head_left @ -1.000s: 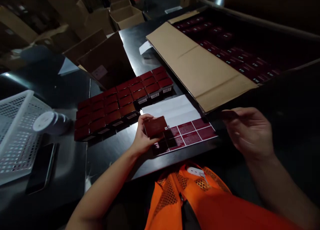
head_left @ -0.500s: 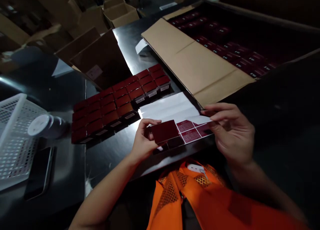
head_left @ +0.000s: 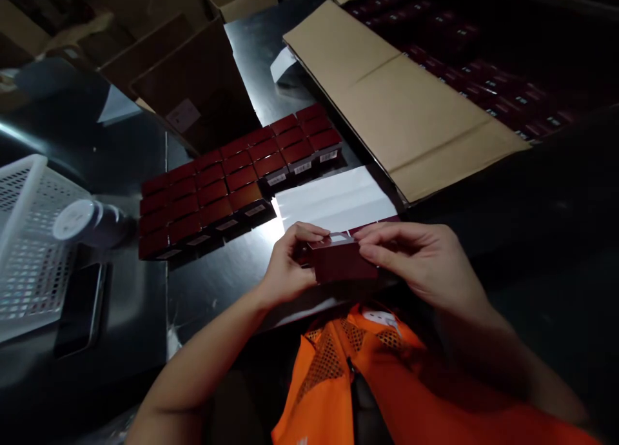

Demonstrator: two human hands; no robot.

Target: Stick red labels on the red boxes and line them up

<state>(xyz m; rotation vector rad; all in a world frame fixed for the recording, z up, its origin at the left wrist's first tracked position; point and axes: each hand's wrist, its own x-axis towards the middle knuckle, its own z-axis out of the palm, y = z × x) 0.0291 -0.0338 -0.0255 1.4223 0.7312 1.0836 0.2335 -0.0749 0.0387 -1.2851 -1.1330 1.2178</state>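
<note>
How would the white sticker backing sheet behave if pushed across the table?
The backing sheet looks thin and lies flat, so it is probably floppy and light. The glossy table suggests it slides easily. Its near edge sits under the red box, which may pin it.

Two bare hands are in view, the left hand (head_left: pixel 285 267) and the right hand (head_left: pixel 418 264), with one dark red box (head_left: pixel 344 264) between them. On the dark table (head_left: pixel 227 284) stands a block of red boxes (head_left: pixel 236 177) in three rows of about eight, roughly two dozen in all; the boxes filling the large open carton (head_left: pixel 411 109) at the right are too dim and too many to count. Also there: one white label backing sheet (head_left: pixel 336 203), one white perforated basket (head_left: pixel 29 238), one white-capped bottle (head_left: pixel 87 222), one dark phone (head_left: pixel 80 306), and at least three more open cartons (head_left: pixel 193 90) at the back left.
</note>
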